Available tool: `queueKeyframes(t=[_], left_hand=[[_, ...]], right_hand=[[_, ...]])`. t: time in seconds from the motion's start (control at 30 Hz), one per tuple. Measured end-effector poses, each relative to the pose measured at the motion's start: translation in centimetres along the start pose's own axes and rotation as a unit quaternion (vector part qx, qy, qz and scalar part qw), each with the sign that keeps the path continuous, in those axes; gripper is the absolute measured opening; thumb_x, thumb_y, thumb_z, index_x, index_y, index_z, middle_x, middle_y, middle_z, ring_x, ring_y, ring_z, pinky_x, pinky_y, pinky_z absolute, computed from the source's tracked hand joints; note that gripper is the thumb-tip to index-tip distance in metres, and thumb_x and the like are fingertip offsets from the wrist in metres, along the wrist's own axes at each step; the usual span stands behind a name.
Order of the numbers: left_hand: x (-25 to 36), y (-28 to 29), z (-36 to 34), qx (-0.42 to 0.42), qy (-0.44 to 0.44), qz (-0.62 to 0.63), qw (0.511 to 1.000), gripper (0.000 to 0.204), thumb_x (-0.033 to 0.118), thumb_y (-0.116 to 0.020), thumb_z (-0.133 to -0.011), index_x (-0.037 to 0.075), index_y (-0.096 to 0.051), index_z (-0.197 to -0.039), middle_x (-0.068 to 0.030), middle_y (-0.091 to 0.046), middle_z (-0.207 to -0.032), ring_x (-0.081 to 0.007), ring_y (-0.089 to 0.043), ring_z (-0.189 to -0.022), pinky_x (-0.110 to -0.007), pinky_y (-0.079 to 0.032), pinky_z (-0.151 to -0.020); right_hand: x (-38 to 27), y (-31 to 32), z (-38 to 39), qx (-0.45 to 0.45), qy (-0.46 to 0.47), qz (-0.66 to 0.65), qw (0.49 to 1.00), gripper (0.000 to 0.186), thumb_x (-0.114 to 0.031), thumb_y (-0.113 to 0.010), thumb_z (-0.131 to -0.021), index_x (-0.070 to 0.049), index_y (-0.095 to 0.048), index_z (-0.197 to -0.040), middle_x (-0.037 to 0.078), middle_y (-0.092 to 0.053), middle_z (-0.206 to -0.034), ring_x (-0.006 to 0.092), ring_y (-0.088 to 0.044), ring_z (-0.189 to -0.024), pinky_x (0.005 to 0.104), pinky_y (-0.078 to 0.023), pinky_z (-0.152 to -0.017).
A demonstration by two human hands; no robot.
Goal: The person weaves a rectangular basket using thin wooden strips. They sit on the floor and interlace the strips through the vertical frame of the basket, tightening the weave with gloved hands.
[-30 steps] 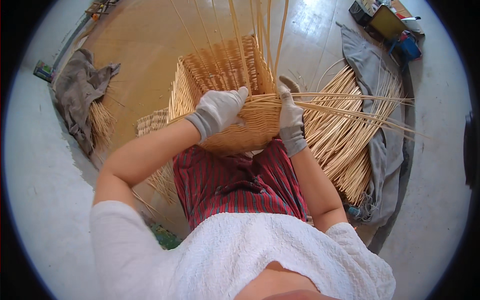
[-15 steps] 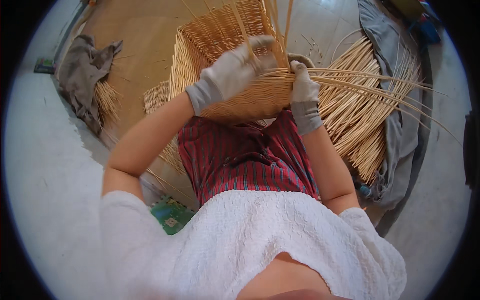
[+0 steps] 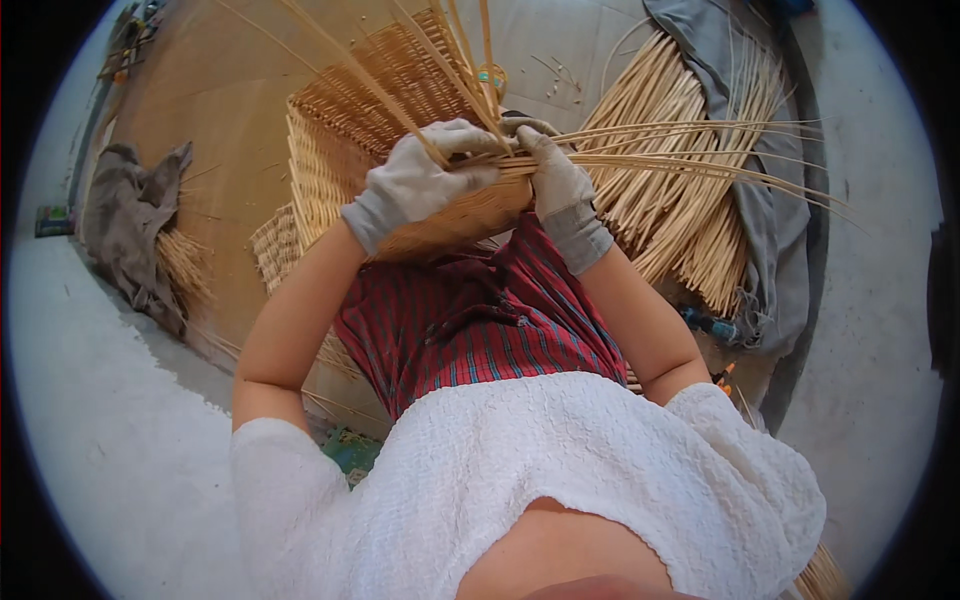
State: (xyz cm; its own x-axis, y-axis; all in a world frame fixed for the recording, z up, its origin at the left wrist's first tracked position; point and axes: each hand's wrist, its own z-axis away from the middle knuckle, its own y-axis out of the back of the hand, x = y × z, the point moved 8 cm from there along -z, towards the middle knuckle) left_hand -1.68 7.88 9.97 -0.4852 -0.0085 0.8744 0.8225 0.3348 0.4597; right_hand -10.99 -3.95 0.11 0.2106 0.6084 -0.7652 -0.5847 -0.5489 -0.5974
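Over the lap [image 3: 480, 325], the basket [image 3: 448, 224] has stakes [image 3: 487, 40] cut off by the upper edge. The left hand [image 3: 425, 178] straddles its rim, thumb and fingers apart; whether they pinch, I can't tell. The right hand [image 3: 562, 180] clasps the corner, fingers mostly hidden. Rods [image 3: 610, 158] jut right, over the bundle [image 3: 680, 215]; floor [image 3: 235, 120] stretches left.

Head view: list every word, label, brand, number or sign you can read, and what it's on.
None readable.
Small green item at the left wall: any print too small to read.
Basket, left glove, right glove: no lettering visible.
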Motion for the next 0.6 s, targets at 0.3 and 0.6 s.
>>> queueKeyframes(t=[0.3,0.6], left_hand=[[0.2,0.1,0.8,-0.039,0.024,-0.082,0.996,0.034,0.025,-0.074,-0.095,0.014,-0.072,-0.127,-0.0106,-0.075,-0.117,-0.0262,-0.069,-0.109,-0.037,-0.054,-0.097],[0.3,-1.1,-0.1,-0.028,0.100,0.152,0.983,0.026,0.016,-0.071,-0.099,0.007,-0.072,-0.124,-0.0034,-0.076,-0.112,-0.0144,-0.070,-0.104,-0.030,-0.056,-0.093]], right_hand=[[-16.1,-6.3,14.5,-0.272,-0.098,0.423,0.859,0.057,-0.014,-0.081,-0.087,-0.002,-0.061,-0.138,0.010,-0.070,-0.120,0.0166,-0.065,-0.110,0.0320,-0.051,-0.098],[-21.9,-13.5,16.4,-0.402,0.199,0.632,0.632,0.051,-0.014,-0.081,-0.086,-0.004,-0.064,-0.134,0.009,-0.070,-0.116,0.0183,-0.066,-0.107,0.0334,-0.051,-0.096]])
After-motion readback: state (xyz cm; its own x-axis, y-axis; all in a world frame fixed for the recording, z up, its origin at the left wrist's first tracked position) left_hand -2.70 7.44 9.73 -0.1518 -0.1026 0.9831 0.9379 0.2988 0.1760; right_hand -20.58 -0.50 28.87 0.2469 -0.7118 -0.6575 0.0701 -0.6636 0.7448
